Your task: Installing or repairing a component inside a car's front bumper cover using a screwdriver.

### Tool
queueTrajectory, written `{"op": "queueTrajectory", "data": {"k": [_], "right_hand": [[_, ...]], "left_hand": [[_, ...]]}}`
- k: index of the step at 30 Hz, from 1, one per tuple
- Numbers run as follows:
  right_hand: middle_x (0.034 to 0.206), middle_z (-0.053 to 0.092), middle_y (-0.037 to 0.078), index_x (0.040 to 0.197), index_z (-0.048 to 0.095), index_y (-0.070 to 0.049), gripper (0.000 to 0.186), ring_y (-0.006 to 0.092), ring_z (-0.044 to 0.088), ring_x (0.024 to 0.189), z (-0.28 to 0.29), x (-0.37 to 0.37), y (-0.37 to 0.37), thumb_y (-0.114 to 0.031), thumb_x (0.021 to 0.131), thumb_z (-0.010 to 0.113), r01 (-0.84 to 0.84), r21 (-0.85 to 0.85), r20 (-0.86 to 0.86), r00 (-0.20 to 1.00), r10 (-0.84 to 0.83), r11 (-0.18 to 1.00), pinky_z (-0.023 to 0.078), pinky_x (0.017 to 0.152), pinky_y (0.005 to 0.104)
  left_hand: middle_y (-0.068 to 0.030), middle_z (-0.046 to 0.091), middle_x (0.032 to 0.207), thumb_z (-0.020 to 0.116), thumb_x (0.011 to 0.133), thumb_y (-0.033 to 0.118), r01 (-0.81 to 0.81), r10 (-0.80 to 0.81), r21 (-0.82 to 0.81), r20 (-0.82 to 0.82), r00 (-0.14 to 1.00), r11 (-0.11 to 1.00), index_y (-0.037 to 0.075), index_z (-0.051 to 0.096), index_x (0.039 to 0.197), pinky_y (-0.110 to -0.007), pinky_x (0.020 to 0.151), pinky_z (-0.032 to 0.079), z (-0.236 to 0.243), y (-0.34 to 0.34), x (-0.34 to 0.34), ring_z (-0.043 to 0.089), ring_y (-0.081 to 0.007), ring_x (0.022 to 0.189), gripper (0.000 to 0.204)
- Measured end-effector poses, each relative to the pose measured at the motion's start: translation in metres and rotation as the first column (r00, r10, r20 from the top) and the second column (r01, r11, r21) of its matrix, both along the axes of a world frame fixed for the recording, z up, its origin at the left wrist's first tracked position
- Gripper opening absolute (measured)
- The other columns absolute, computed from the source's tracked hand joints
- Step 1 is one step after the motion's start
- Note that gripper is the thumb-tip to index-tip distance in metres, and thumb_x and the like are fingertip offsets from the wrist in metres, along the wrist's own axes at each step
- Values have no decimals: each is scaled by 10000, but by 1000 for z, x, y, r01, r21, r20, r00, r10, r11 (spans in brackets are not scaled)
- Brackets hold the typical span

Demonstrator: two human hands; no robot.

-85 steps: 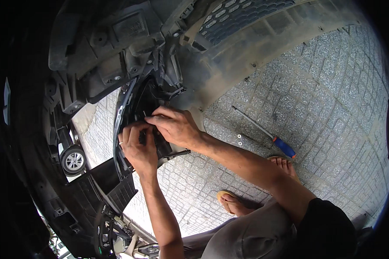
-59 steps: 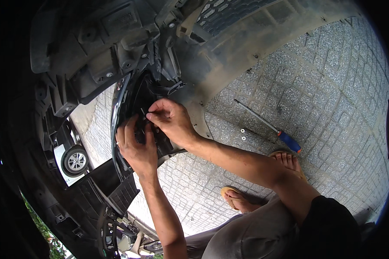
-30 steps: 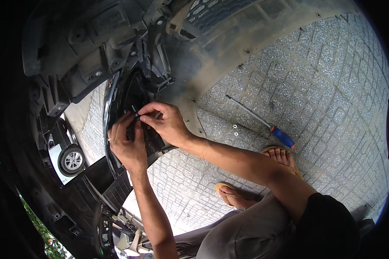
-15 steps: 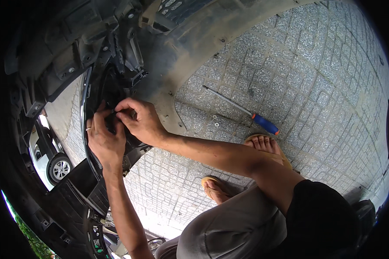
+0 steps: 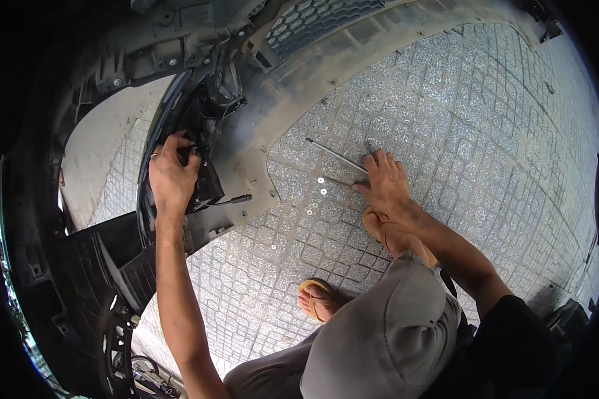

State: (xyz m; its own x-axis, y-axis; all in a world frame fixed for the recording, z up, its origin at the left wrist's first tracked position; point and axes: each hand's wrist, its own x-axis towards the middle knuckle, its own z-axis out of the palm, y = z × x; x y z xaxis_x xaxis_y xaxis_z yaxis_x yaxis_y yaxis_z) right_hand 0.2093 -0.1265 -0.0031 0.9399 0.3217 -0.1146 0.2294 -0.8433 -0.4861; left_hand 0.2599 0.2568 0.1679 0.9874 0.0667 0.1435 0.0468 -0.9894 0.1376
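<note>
My left hand [image 5: 173, 179] is on a narrow black plastic trim part [image 5: 205, 159] set in the opening of a large black car bumper [image 5: 273, 110]. Its fingers curl over the part, the thumb opposite; whatever lies between the fingertips is dark and partly hidden. On the paving, my right hand [image 5: 389, 183] closes over the handle end of a screwdriver, fingers on one side and thumb on the other. The metal shaft [image 5: 336, 155] sticks out toward the bumper, while the handle is hidden under the hand. A short black lead with a thicker end [image 5: 236, 201] juts from the trim.
Several small pale washers [image 5: 323, 191] lie on the patterned paving [image 5: 486, 153] between the bumper and my feet. My sandalled feet [image 5: 318, 299] stand close by. The bumper's honeycomb grille [image 5: 306, 26] curves across the top.
My right hand has left the trim part and moved right, down onto the screwdriver's handle. My left hand has stayed at the trim. The view has shifted, and the black lead now shows.
</note>
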Motion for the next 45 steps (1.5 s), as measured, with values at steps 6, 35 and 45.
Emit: {"op": "queueTrajectory", "data": {"k": [6,35,45], "right_hand": [[1125,578,158,1217,525,-77,425,363,612,1064,-10,-14,-45,-310,921,721,30,-16,-48,998,-30,999,526,854,496],[1123,680,236,1488,486,-91,526,389,691,947,75,-146,195,-135,988,647,217,880,-183,976,-121,423,535,835,437],[1085,681,227,1492,486,-107,529,402,675,950,73,-134,185,-124,983,627,261,878,-246,965,-88,401,545,836,470]], "left_hand": [[-156,738,1022,729,770,64,-32,33,-103,12,999,994,12,676,1015,-412,756,536,3,-3,2,646,-301,752,256],[-150,701,778,767,770,64,10,-12,-190,-8,1000,982,13,724,979,-373,716,541,7,14,5,682,-252,693,219],[-110,766,1018,767,784,46,24,-33,-171,-48,998,985,-11,714,998,-315,669,523,7,12,10,620,-150,638,228]]}}
